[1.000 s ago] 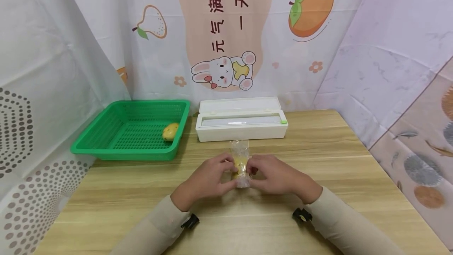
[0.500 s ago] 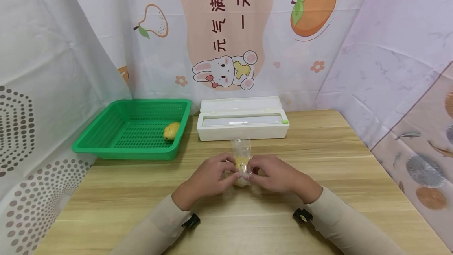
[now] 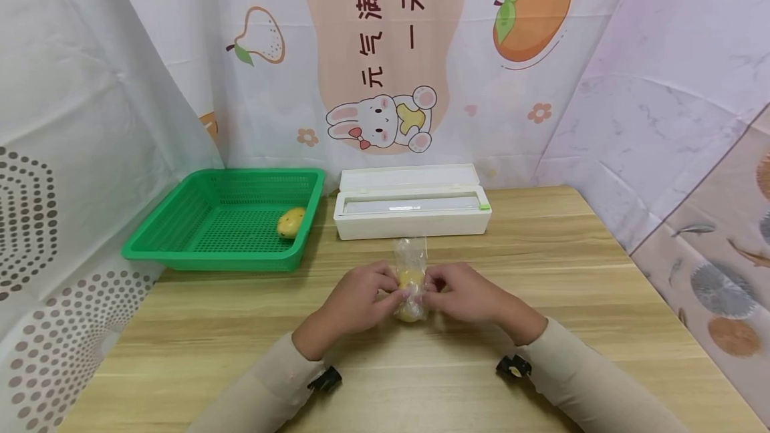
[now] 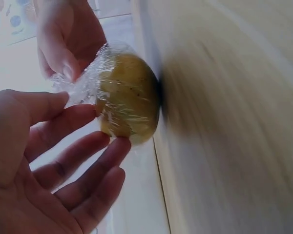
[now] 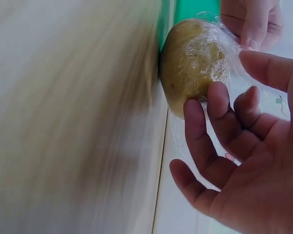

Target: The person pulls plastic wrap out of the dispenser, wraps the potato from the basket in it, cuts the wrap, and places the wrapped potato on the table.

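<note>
A yellow potato (image 4: pixel 134 92), wrapped in clear plastic wrap (image 4: pixel 85 85), sits on the wooden table between my hands. Beyond it, in the head view, loose film (image 3: pixel 411 251) sticks out toward a white box. My left hand (image 3: pixel 361 299) holds the gathered wrap by thumb and index finger, its other fingertips near or against the potato's side. My right hand (image 3: pixel 466 296) has curled fingers touching the wrapped potato (image 5: pixel 183 73); its thumb is at the film's bunched edge. How firmly it pinches the film is hard to see.
Behind the hands stands a white wrap dispenser box (image 3: pixel 412 224), its lid raised and a roll inside. A green basket (image 3: pixel 210 262) at the back left contains another potato (image 3: pixel 291 222). Patterned curtains (image 3: pixel 271 105) enclose the table (image 3: pixel 541 246) at the back and sides.
Both hands stay around the potato while their fingers shift on the wrap. Thumbs have moved slightly up the potato, and more of its near end shows below them in the head view.
</note>
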`<move>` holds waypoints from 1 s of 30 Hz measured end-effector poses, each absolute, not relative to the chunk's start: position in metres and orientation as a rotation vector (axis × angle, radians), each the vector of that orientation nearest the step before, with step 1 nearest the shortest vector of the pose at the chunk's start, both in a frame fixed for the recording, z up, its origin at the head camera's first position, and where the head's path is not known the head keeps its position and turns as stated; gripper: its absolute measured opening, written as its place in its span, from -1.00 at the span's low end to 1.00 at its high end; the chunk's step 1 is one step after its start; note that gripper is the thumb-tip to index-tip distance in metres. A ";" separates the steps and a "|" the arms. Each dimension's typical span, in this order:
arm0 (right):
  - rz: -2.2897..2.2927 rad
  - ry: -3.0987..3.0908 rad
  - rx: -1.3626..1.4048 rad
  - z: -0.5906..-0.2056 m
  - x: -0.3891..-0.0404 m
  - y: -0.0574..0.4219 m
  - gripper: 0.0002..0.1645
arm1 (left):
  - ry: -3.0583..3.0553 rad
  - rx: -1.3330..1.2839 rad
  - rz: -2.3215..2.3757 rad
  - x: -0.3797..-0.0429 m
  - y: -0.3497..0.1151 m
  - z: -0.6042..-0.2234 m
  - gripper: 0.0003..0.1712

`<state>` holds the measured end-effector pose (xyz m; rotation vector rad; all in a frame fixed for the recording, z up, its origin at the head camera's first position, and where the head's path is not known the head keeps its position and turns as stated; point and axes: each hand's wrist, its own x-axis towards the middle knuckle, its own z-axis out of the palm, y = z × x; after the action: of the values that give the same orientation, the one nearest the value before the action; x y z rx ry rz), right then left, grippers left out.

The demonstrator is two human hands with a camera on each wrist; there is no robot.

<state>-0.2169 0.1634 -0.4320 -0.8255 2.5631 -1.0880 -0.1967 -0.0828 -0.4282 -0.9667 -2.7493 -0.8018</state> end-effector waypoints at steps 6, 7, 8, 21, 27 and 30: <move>-1.204 2.495 -0.695 -0.429 -0.215 0.160 -0.73 | -2.820 -0.843 -0.911 -0.195 -0.083 -0.426 -0.69; -1.224 2.478 -0.689 -0.429 -0.216 0.160 -0.73 | -2.828 -0.826 -0.935 -0.195 -0.083 -0.426 -0.70; -1.244 2.460 -0.687 -0.429 -0.216 0.160 -0.72 | -2.835 -0.810 -0.962 -0.195 -0.083 -0.426 -0.72; -1.291 2.446 -0.701 -0.436 -0.222 0.161 -0.62 | -2.843 -0.750 -1.131 -0.194 -0.082 -0.425 -0.83; -1.288 2.456 -0.648 -0.436 -0.225 0.160 -0.67 | -2.876 -0.672 -1.161 -0.196 -0.080 -0.425 -0.68; -1.290 2.457 -0.601 -0.436 -0.226 0.159 -0.66 | -2.893 -0.604 -1.187 -0.199 -0.080 -0.427 -0.68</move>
<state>-0.2258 0.1588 -0.4362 -0.6008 2.4569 -1.2898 -0.1986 -0.0799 -0.4269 -0.6042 -2.8927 -1.1868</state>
